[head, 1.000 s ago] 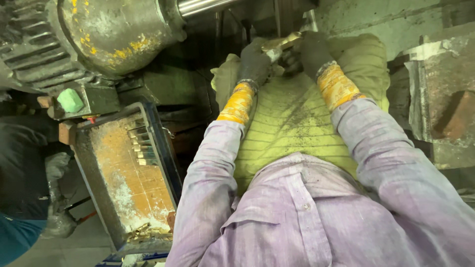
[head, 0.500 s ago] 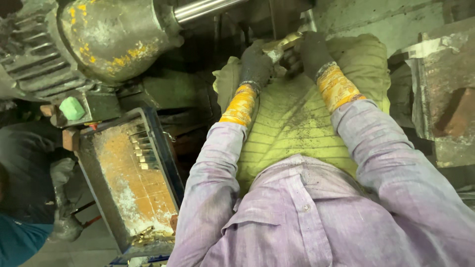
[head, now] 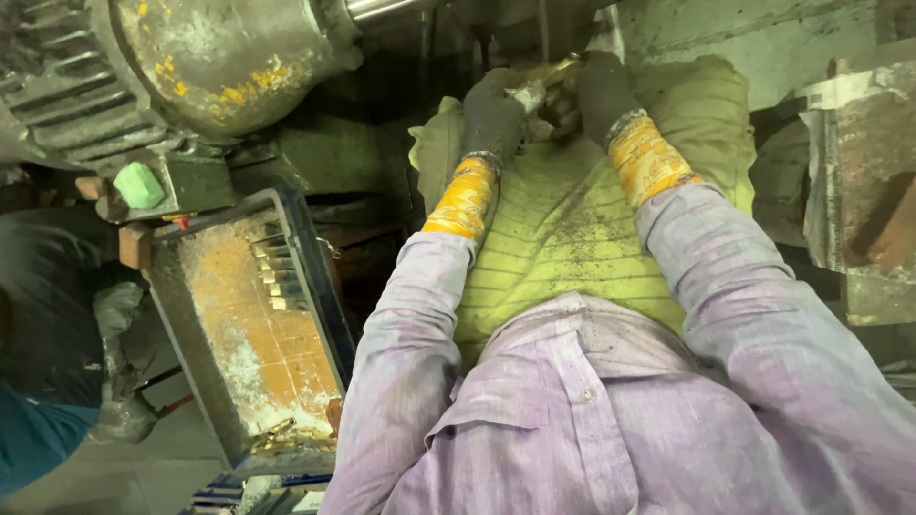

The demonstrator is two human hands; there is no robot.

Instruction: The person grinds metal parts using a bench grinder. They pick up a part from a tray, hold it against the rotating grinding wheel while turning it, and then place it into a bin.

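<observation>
Both my hands wear dark gloves with yellow-orange cuffs and reach forward over a yellow-green ribbed cloth (head: 563, 257) draped in front of me. My left hand (head: 494, 116) and my right hand (head: 601, 91) close together around a small brass-coloured metal part (head: 542, 84) at the top of the view, against dark machinery. The part is mostly hidden between the gloves. My lilac shirt sleeves fill the lower half of the view.
A large grimy motor housing (head: 210, 57) with yellow paint flecks sits at the upper left, a shiny shaft (head: 382, 8) leaving it. Below it stands a rusty orange tray (head: 253, 334) with brass chips. Another person's dark sleeve (head: 48, 286) is at the left edge. Rusty metal blocks (head: 873, 219) stand on the right.
My hands stay together on the small part with almost no movement. The view has shifted slightly, and the person at the left has drifted a little.
</observation>
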